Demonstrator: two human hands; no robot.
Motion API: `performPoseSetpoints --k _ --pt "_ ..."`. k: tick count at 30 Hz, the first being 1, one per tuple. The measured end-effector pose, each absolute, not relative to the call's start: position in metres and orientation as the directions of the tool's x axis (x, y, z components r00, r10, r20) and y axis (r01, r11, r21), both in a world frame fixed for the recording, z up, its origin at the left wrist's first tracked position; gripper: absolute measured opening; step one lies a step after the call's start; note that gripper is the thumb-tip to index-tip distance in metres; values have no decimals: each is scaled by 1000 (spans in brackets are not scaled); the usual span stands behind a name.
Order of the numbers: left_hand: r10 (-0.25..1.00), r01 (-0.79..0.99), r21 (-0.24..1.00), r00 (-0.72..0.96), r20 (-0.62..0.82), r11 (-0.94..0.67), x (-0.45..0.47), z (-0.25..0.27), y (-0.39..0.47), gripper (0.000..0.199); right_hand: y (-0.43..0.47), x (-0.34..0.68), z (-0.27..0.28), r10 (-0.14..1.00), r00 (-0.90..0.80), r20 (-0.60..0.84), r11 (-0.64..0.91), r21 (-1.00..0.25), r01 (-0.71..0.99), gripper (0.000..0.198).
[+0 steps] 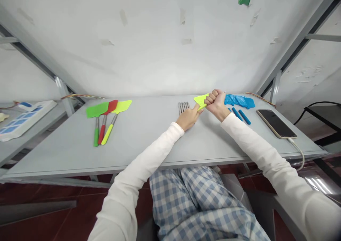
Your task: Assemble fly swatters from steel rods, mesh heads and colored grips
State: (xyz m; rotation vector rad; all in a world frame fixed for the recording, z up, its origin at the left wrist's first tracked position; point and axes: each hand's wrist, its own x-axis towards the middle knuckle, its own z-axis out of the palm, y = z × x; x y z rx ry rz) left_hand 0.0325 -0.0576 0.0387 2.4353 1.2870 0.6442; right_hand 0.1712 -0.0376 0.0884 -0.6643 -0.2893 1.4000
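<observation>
My left hand (188, 118) is closed, with thumb and fingers pinching a narrow yellow-green spatula handle (203, 106) that runs across to my other hand. My right hand (216, 103) makes a fist at the handle's far end. A small metal tip pokes out past its fingers, apparently the end of a rod; the rest is hidden. Behind the hands, a flat yellow-green spatula head (199, 99) is partly covered. Several bare metal rods (183, 107) lie side by side just beyond my left hand. Blue spatula heads (239, 101) and blue handles (244, 117) lie right of my fist.
Green (97, 110), red (111, 107) and yellow-green (122, 106) spatulas lie on the left of the grey table (144, 138). A phone (277, 123) with a white cable (299, 152) rests at the right. Left of the table is a power strip (26, 119). A wall stands behind.
</observation>
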Motion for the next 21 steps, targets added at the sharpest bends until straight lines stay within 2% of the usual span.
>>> performPoseSetpoints --k 2,4,5,8,11,14,16,19,21 --pt "843 529 721 519 143 -448 31 40 -57 41 -37 173 83 977 145 -157 20 -607 -795 42" --pt "794 352 913 606 -56 -205 28 43 -57 44 -41 174 81 984 130 -124 21 -639 -769 44" --pt "727 293 955 667 -162 -56 27 45 -56 46 -44 175 82 986 122 -112 19 -656 -754 45" --pt "520 228 936 784 -339 266 23 53 -55 47 -56 177 93 990 113 -81 22 -708 -705 47" --pt "552 160 918 757 -351 364 23 60 -54 47 -64 180 112 995 99 -29 46 -735 -677 48" --pt "629 88 939 721 -291 333 29 62 -56 45 -61 186 127 996 94 -7 57 -749 -660 47" --pt "663 67 966 715 -220 249 34 59 -61 43 -55 190 127 995 98 -21 48 -760 -649 47" --pt "783 151 987 620 -56 -49 43 47 -73 42 -47 192 114 988 134 -73 31 -766 -642 45" --pt "865 344 874 478 151 -343 49 39 -82 33 -47 187 101 974 208 -94 66 -757 -650 44"
